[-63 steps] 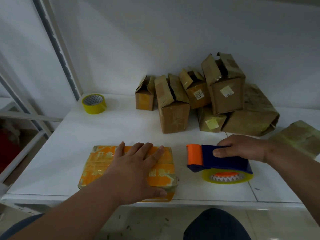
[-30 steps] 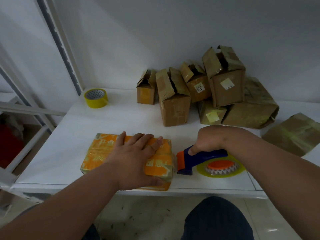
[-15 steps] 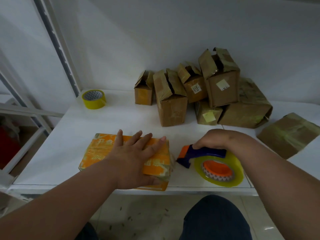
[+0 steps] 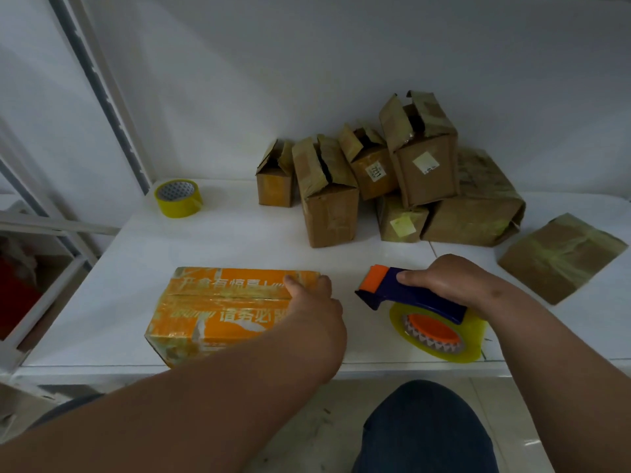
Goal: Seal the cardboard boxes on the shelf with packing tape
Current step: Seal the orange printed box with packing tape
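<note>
An orange cardboard box (image 4: 218, 308) with white lettering lies near the front edge of the white shelf (image 4: 211, 240). My left hand (image 4: 316, 310) grips its right end, fingers curled over the far right corner. A little to the right, my right hand (image 4: 444, 281) holds a blue and orange tape dispenser (image 4: 403, 295) by its handle. Its yellow tape roll (image 4: 440, 332) tilts toward me, and its orange front points at the box, a short gap away.
Several brown cardboard boxes (image 4: 375, 186) with loose flaps are piled against the back wall. A flat taped brown parcel (image 4: 560, 257) lies at the right. A spare yellow tape roll (image 4: 178, 198) sits at the back left beside the shelf upright (image 4: 102, 93).
My left hand slid from lying flat on the box's top to gripping its right end. My right hand has tilted the dispenser up and drawn it slightly away from the box.
</note>
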Tool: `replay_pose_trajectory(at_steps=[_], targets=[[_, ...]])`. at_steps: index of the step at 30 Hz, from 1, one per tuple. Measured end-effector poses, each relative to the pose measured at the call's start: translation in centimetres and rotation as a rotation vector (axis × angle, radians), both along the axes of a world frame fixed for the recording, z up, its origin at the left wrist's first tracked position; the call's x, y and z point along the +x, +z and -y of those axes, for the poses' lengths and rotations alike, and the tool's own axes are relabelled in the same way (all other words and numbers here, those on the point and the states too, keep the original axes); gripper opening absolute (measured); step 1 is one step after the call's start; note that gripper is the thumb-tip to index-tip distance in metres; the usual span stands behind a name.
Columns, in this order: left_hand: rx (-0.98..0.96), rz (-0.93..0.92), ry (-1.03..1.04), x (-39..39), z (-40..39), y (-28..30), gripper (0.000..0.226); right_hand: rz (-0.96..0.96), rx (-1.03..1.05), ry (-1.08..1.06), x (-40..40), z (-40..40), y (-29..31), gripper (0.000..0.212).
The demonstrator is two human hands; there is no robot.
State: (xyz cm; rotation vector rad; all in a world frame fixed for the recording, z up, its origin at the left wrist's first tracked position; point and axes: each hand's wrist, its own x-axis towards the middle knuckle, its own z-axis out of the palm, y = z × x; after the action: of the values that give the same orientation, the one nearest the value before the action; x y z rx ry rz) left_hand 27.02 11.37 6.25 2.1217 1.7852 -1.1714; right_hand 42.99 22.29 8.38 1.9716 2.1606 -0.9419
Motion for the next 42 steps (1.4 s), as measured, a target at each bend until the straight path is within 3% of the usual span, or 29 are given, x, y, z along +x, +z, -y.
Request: replay_pose_trajectory(at_steps=[6,14,16,18,20,22,25,28,33,38,40,42], targets=[[-0.076,-0.051,0.027,1.1,-0.8,-1.4,0.061,-0.082,0.051,-0.096,2.0,-0.1,-0.1,0.052],[0.045,-0.096,-0.463,-5.6,2.7,-0.1,0.036,-0.287,0.066,-0.147,2.3,1.5,-0.1,0.052],[0.154,0.048,-0.5,-7.8,3.9,-0.1,0.033,-0.31,0.083,-0.128,1.8,1.9,0.0,0.05],[0.444,0.283,-0.558,-9.4,4.9,-0.8,0.04,-0.323,0.097,-0.109,1.4,2.3,0.2,0.047],[0.788,0.435,-0.415,-10.6,5.2,-1.6,0.054,-0.336,0.109,-0.098,0.9,2.8,0.4,0.046],[0.977,0.488,-0.072,-11.1,5.1,-1.5,0.067,-0.349,0.115,-0.084,0.4,3.3,0.7,0.046],[0.78,0.605,0.458,-12.0,4.6,-1.7,0.093,-0.355,0.117,-0.061,-0.2,4.2,0.8,0.046],[0.662,0.613,0.488,-12.7,4.9,-2.8,0.106,-0.359,0.125,-0.033,-0.5,5.0,0.6,0.045],[0.669,0.625,0.471,-14.1,5.5,-3.2,0.104,-0.396,0.167,0.085,-0.8,6.4,0.7,0.043],[0.53,0.556,0.389,-14.7,6.0,-1.9,0.112,-0.531,0.197,0.171,-0.9,8.5,1.7,0.052],[0.65,0.694,0.462,-13.6,6.6,-0.8,0.101,-0.576,0.213,0.192,-1.1,9.1,1.9,0.053],[0.839,1.002,0.661,-11.9,7.4,0.6,0.075,-0.626,0.209,0.21,-1.3,9.7,1.9,0.056]])
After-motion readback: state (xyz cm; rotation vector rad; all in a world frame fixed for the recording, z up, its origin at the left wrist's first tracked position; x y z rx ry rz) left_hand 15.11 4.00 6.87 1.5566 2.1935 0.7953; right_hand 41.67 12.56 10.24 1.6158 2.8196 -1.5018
